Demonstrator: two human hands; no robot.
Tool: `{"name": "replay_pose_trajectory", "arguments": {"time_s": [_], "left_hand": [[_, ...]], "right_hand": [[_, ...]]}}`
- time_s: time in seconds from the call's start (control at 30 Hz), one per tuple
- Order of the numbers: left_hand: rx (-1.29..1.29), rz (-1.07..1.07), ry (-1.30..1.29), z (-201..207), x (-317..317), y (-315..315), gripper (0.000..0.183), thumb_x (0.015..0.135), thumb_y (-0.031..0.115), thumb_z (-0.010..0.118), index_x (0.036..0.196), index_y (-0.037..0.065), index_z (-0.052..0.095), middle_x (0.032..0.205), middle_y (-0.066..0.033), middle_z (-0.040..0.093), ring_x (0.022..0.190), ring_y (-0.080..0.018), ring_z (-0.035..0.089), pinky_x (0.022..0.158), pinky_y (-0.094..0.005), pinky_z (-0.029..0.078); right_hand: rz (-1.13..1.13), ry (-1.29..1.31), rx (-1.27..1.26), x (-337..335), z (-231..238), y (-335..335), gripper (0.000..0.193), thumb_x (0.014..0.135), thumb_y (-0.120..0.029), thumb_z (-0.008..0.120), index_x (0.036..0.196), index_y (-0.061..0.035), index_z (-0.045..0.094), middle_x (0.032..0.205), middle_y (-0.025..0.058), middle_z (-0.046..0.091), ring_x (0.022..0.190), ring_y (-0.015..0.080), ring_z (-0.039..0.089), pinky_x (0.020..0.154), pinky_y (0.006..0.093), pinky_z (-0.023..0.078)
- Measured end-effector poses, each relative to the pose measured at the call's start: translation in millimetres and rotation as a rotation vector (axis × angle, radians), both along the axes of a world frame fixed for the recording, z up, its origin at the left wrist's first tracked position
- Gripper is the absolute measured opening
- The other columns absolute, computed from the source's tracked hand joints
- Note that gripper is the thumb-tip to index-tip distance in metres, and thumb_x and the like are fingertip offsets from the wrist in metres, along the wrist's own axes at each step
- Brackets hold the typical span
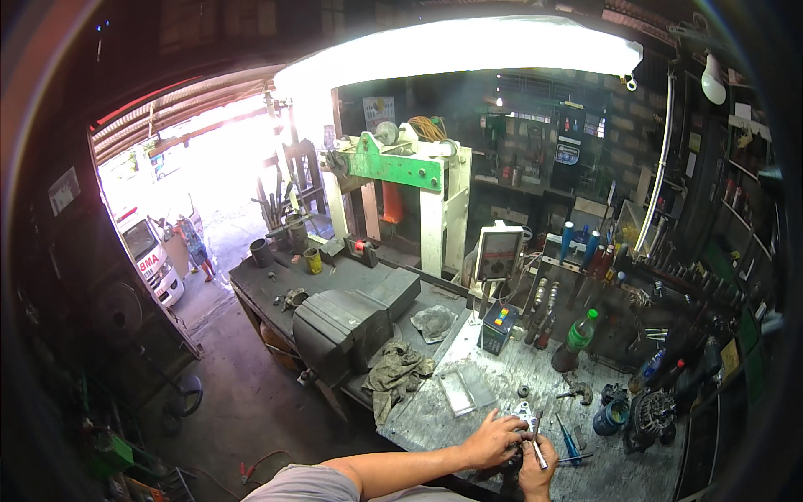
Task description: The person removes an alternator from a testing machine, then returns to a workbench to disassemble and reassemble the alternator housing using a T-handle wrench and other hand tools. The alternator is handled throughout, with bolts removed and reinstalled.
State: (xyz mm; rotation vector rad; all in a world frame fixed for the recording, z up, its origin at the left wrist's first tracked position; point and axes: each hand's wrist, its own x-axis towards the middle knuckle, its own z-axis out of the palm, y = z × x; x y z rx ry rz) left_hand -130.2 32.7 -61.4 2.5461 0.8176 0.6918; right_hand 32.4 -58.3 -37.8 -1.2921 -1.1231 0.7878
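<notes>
At the near edge of the worn workbench (502, 381), my left hand (492, 440) curls over a dark part that it mostly hides. A silver metal piece (524, 411) shows just past its fingertips. My right hand (536, 473) is close beside it, closed around a slim metal tool (540, 454) whose exact kind I cannot make out. To the right of my hands lies a blue-handled screwdriver (568, 435). A small dark ring (524, 391) sits farther back, and a shallow clear tray (457, 393) is to the left.
A finned alternator (652, 412) and a blue can (611, 417) stand at the right. Behind are a green-capped bottle (577, 339), upright screwdrivers (590, 248) and a multimeter (500, 251). A crumpled rag (395, 374) lies left, near a grey metal housing (343, 330). A person (191, 245) is outside.
</notes>
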Motion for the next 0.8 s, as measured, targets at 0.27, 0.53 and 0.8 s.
{"name": "replay_pose_trajectory", "arguments": {"time_s": [0.27, 0.53, 0.8], "left_hand": [[0.003, -0.006, -0.041, 3.7, 0.7, -2.9, 0.022, 0.098, 0.023, 0.078, 0.117, 0.012, 0.079, 0.147, -0.0066, 0.067, 0.147, -0.0288, 0.057, 0.125, -0.0741, 0.034], [-0.069, 0.089, -0.130, 0.3, 6.4, 4.0, 0.022, 0.098, 0.024, 0.080, 0.114, 0.009, 0.078, 0.141, -0.0100, 0.071, 0.138, -0.0323, 0.063, 0.125, -0.0697, 0.034], [-0.202, 0.040, -0.297, -0.6, 1.1, 9.7, 0.017, 0.096, 0.006, 0.079, 0.112, 0.005, 0.074, 0.141, -0.0168, 0.070, 0.134, -0.0404, 0.063, 0.115, -0.0496, 0.049]], "right_hand": [[-0.154, -0.054, 0.187, 12.1, -9.8, 6.7, 0.048, 0.113, -0.008, 0.058, 0.158, 0.0046, 0.052, 0.110, 0.0114, 0.074, 0.098, 0.0202, 0.072, 0.090, 0.0338, 0.058], [-0.240, 0.032, -0.079, 60.4, -18.2, -14.5, 0.013, 0.099, -0.011, 0.073, 0.104, 0.0004, 0.072, 0.087, 0.0024, 0.065, 0.076, 0.0133, 0.063, 0.066, 0.0316, 0.054], [-0.128, 0.446, -0.535, 22.3, -52.9, -41.9, 0.045, 0.105, -0.033, 0.081, 0.130, 0.0039, 0.073, 0.104, 0.0109, 0.079, 0.081, 0.0133, 0.069, 0.065, 0.0270, 0.054]]}}
